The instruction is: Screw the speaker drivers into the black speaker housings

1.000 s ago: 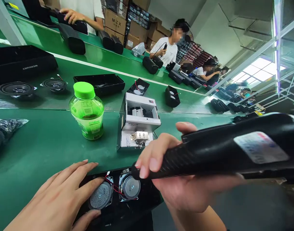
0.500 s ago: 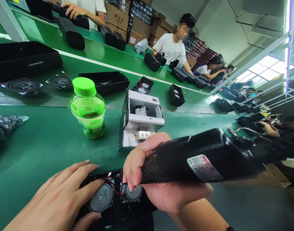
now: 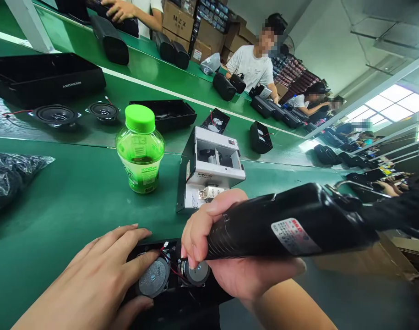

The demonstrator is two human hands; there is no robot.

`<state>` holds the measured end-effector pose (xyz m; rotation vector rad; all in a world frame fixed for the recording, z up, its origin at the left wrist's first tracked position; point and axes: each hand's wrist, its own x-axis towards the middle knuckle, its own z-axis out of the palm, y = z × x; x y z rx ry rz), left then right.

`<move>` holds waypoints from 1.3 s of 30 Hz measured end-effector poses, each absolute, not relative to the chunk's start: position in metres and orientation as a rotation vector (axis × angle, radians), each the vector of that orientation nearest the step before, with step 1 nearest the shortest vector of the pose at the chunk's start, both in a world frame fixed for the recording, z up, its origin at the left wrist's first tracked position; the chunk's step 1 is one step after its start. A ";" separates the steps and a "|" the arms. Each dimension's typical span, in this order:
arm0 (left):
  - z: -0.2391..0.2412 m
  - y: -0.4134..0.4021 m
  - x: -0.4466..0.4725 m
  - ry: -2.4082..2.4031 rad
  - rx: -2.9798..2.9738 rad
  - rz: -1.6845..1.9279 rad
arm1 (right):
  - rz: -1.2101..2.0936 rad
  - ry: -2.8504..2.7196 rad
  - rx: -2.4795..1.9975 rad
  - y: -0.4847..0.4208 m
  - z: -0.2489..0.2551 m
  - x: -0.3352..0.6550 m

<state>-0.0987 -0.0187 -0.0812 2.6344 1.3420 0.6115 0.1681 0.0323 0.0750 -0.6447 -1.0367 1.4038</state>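
Observation:
My right hand (image 3: pixel 235 277) is wrapped around a black electric screwdriver (image 3: pixel 253 224), whose cord end points off to the right. Its working tip is hidden behind my fingers, over a black speaker box (image 3: pixel 192 300) at the table's near edge. Two round speaker drivers, a left one (image 3: pixel 154 277) and a right one (image 3: pixel 198 273), sit in the box with their grey magnets up, red and black wires between them. My left hand (image 3: pixel 99 270) grips the box's left end, index finger and thumb around the left driver.
Beyond my hands stand a white screw feeder (image 3: pixel 219 172) and a green-capped bottle (image 3: pixel 140 151). A plastic bag (image 3: pixel 13 176) lies at left. Farther back are loose speakers (image 3: pixel 56 114) and a large black case (image 3: pixel 44 80). Co-workers (image 3: pixel 253 64) sit across the green line.
The view has shifted slightly, so the bench things appear farther right. Both hands keep the same hold on the screwdriver and the speaker box.

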 end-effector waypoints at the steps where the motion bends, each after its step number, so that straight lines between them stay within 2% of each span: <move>1: -0.080 -0.019 -0.097 1.344 2.623 0.609 | 1.402 -1.037 -0.618 0.032 0.072 0.168; 9: -0.066 -0.014 -0.087 1.371 2.531 0.598 | 1.282 -1.107 -0.517 0.037 0.043 0.156; 20: -0.028 0.011 -0.078 1.303 2.347 0.427 | 1.299 -1.231 -0.592 0.036 0.027 0.158; 29: -0.060 -0.001 -0.091 1.332 2.444 0.531 | 1.337 -1.294 -0.495 0.041 0.030 0.155; 39: -0.044 0.005 -0.086 1.375 2.413 0.435 | 1.435 -1.401 -0.594 0.040 0.032 0.161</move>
